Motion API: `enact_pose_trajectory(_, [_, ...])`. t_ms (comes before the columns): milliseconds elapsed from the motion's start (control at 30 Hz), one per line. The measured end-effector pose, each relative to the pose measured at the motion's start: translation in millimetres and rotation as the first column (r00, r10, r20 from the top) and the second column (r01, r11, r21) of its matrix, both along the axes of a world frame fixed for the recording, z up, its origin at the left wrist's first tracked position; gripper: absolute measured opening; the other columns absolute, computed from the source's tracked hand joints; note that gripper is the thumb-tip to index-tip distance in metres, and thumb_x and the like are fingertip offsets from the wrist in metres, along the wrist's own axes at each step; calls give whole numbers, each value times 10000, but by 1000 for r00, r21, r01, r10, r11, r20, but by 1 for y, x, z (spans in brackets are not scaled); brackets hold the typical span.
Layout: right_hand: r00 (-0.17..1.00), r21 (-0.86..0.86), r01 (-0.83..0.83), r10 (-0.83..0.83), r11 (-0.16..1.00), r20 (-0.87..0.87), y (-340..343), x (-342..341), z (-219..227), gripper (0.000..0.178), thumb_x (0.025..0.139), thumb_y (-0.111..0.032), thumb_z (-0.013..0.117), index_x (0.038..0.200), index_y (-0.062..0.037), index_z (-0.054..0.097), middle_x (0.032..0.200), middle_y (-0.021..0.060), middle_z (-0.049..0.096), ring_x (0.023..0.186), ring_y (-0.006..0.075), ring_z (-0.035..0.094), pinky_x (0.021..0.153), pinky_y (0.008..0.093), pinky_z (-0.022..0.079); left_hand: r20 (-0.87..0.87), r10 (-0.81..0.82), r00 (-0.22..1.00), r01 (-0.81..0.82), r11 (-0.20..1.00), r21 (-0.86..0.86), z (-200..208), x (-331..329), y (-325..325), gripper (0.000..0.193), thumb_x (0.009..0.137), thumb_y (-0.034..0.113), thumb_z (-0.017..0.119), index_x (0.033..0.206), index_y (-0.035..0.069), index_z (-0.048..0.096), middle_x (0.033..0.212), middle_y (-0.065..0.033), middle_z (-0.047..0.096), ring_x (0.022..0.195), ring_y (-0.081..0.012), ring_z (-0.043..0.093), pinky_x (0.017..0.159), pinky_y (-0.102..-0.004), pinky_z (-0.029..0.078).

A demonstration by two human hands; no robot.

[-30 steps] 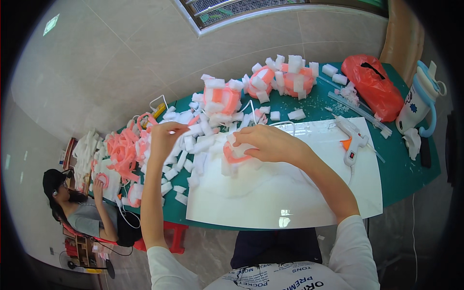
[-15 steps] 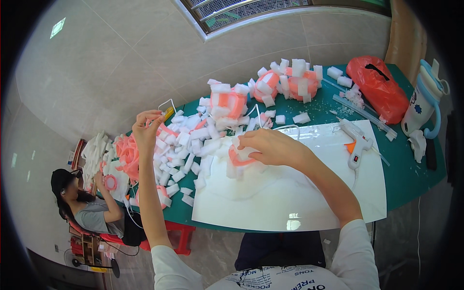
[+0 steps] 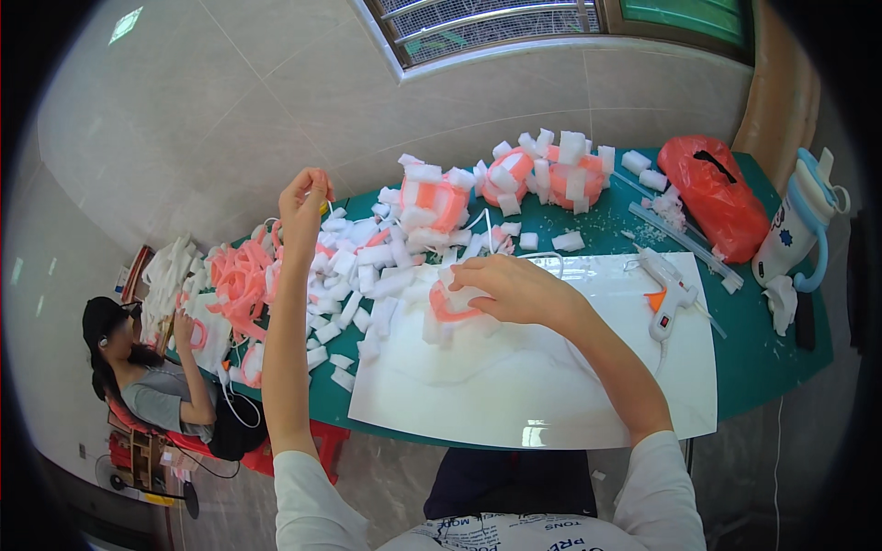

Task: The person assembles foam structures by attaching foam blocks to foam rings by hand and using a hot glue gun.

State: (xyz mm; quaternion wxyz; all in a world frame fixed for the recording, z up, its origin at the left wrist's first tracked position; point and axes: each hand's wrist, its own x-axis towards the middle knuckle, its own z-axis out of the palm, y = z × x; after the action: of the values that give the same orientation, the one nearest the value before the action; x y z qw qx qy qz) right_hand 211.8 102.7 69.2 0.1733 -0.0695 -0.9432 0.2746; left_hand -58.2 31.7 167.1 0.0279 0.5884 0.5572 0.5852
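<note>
My right hand (image 3: 508, 290) grips a small pink and white foam piece (image 3: 450, 301) over the white board (image 3: 542, 386). Its palm and fingers hide part of that piece. My left hand (image 3: 308, 195) is raised above the far left part of the table, thumb and fingers pinched together. Whatever may be between those fingertips is too small to make out. Below and beside the left forearm spreads a heap of white foam blocks (image 3: 367, 259). Behind the board stand pink foam rings with white blocks stuck on them (image 3: 434, 204).
On the board's right lies a white glue gun (image 3: 672, 303) with an orange trigger. Beyond it are clear tubes (image 3: 684, 241), a red plastic bag (image 3: 717, 197) and a white-and-blue tumbler (image 3: 788, 220). At the left, a co-worker (image 3: 156, 376) sits by pink foam strips (image 3: 241, 280).
My left hand has risen away from the foam heap, its fingers still pinched. The right hand keeps its grip on the foam piece. The whole view has shifted slightly.
</note>
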Motion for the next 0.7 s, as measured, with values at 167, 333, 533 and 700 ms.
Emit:
enact_pose_trajectory(167, [1000, -27, -23, 23, 999, -8, -2, -3, 3, 267, 756, -86, 604, 1023, -93, 590, 1165, 78, 540, 1013, 270, 525, 864, 367, 423, -78, 156, 985, -165, 977, -138, -6, -7, 20, 276, 894, 222, 522, 683, 44, 507, 620, 34, 468, 617, -49, 437, 591, -193, 355])
enact_pose_trajectory(333, [999, -3, -11, 11, 1000, -33, -1, 0, 3, 261, 754, -85, 607, 1014, -90, 589, 1142, 74, 548, 991, 266, 538, 837, 368, 439, 76, 32, 997, -22, 991, -129, -16, 17, 37, 254, 871, 226, 568, 727, 18, 591, 692, -5, 581, 666, -59, 510, 643, -187, 396])
enact_pose_trajectory(533, [999, 6, -18, 18, 1000, -42, -1, 0, 2, 253, 755, -88, 603, 1008, -91, 582, 1128, 62, 551, 979, 263, 538, 827, 372, 440, 238, -3, 971, 51, 979, -197, -25, 24, 42, 142, 788, 150, 675, 786, 12, 641, 796, -46, 647, 732, -78, 568, 695, -197, 432])
enact_pose_trajectory(700, [998, 18, -14, 15, 1000, -60, -1, -1, 0, 258, 755, -87, 601, 1011, -93, 580, 1133, 56, 545, 959, 266, 540, 820, 369, 441, 269, -22, 963, 83, 972, -219, -33, 16, 49, 127, 733, 115, 727, 766, 32, 637, 784, -34, 642, 719, -75, 562, 678, -204, 428])
